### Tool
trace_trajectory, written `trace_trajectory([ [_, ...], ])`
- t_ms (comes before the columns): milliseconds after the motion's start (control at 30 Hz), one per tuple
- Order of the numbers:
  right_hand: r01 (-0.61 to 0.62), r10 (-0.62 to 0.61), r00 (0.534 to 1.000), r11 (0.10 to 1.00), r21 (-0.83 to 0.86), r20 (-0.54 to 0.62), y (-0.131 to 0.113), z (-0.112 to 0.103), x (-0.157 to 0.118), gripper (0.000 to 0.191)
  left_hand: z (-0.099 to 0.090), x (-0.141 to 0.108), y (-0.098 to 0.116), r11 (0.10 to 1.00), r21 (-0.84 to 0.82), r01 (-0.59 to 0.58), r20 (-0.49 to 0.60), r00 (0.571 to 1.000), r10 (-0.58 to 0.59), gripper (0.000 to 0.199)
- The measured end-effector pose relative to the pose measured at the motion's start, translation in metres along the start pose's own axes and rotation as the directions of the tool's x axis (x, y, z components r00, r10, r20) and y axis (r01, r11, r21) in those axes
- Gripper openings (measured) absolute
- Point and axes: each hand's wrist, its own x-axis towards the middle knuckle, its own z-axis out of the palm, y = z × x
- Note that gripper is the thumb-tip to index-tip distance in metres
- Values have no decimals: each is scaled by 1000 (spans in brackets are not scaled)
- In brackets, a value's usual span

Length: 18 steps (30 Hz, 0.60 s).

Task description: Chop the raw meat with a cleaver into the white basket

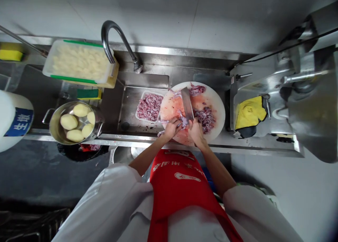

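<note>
A cleaver (187, 104) is in my right hand (196, 132), its fingers closed at the handle end. The broad blade points away from me over a round white chopping board (169, 103). My left hand (172, 128) is closed on a strip of pinkish raw meat (184, 121), just left of the blade. Right of the cleaver lies a pile of dark reddish meat (205, 119), and another piece of meat (197, 90) rests near the board's far edge. Red juice stains the board. What kind of meat it is, I cannot tell.
Left of the board, a white tray of cut meat (150, 106) sits in the sink (144, 81) under a curved faucet (116, 27). Farther left are a pot (54, 129) of peeled potatoes and a lidded container (79, 62). A slicing machine (311, 104) with a yellow cloth (250, 112) stands right.
</note>
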Motion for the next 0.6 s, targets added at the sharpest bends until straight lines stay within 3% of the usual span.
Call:
trace_trajectory([
  [100,13,-10,994,999,30,-105,-1,-1,-2,33,0,0,0,1000,-12,2,5,1000,-2,15],
  [233,-19,19,1000,1000,23,-9,-6,16,0,30,-6,2,1,999,-26,25,54,998,-24,14],
  [333,1,-2,999,1000,17,48,-4,17,5,29,-11,2,1,998,-34,61,77,995,-58,19],
  [500,1,0,999,1000,30,-35,-2,-2,4,40,-15,-1,-1,989,-65,131,41,991,-128,21],
  [600,-8,8,1000,1000,18,-21,-8,4,2,40,-16,-2,1,989,-52,142,49,989,-139,19],
])
